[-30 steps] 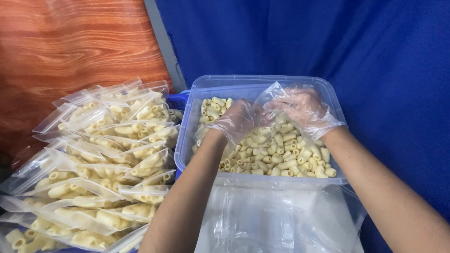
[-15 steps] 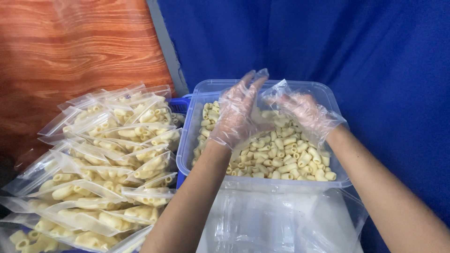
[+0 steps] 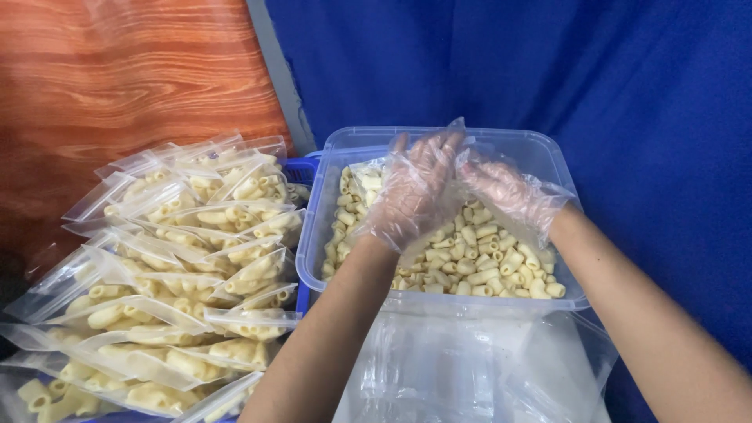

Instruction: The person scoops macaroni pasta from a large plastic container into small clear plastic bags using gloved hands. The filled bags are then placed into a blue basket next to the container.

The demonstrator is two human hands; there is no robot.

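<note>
Your gloved left hand (image 3: 413, 188) and right hand (image 3: 501, 190), fingers spread and gripping nothing, touch above the pasta pieces (image 3: 478, 258) in the clear tub (image 3: 329, 204) below them, filled bags (image 3: 180, 274) lying left.

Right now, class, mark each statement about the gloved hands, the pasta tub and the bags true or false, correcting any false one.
1. Both hands, left hand and right hand, wear clear gloves. True.
2. The clear tub holds red beans. False: pale short pasta tubes.
3. The filled bags lie left of the tub. True.
4. The backdrop behind the tub is green. False: blue cloth.
</note>
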